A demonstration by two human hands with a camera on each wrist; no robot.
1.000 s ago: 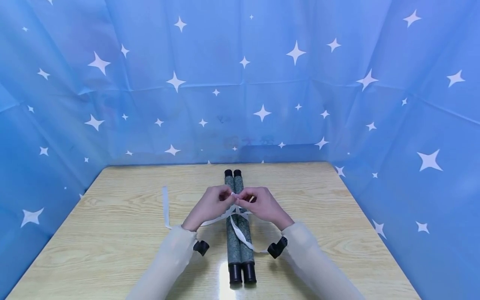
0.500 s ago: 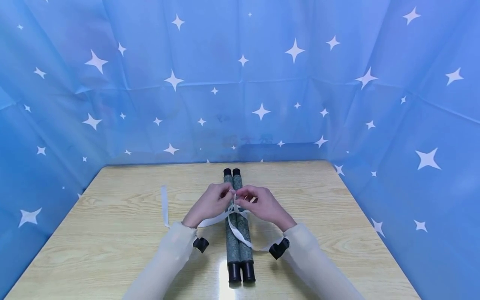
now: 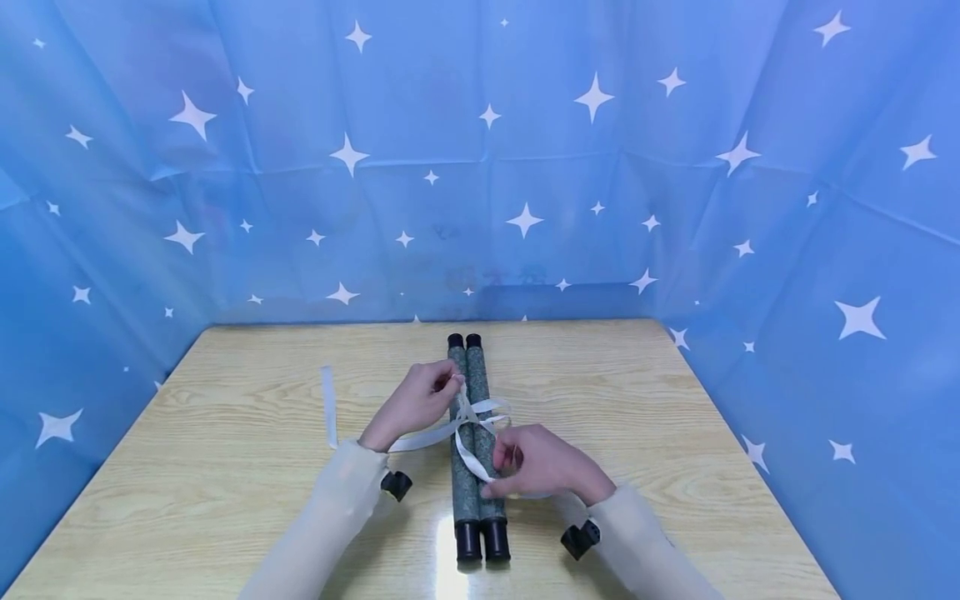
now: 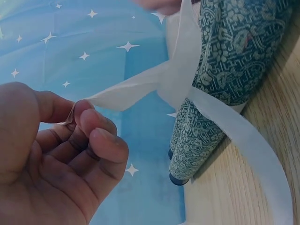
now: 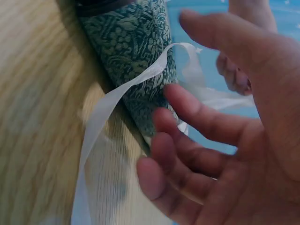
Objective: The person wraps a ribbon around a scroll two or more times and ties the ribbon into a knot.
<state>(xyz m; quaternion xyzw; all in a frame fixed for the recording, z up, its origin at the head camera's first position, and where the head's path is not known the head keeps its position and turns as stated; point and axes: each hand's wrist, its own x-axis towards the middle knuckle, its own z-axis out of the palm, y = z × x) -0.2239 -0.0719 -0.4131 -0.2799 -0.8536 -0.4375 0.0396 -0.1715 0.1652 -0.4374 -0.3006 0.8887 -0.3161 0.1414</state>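
Note:
A rolled-up scroll in green patterned cloth lies lengthwise on the table, its two rolls side by side with black end caps. White ribbon is wrapped and crossed around its middle, with a loop standing out on the right. My left hand pinches a length of this ribbon between thumb and fingers, pulling it up from the crossing. Over the scroll's nearer half hovers my right hand, fingers spread and loosely bent. In the right wrist view, a slack ribbon strand passes beside those fingertips, with nothing gripped.
The wood-grain table carries a loose ribbon tail left of the scroll. A blue curtain with white stars surrounds the back and sides. Small black cameras sit on both wrists, over pale sleeves.
My right hand has left the ribbon beside the left hand and moved toward me and right, its fingers opening. The left hand keeps its pinch, shifting slightly left. A ribbon loop now shows on the right.

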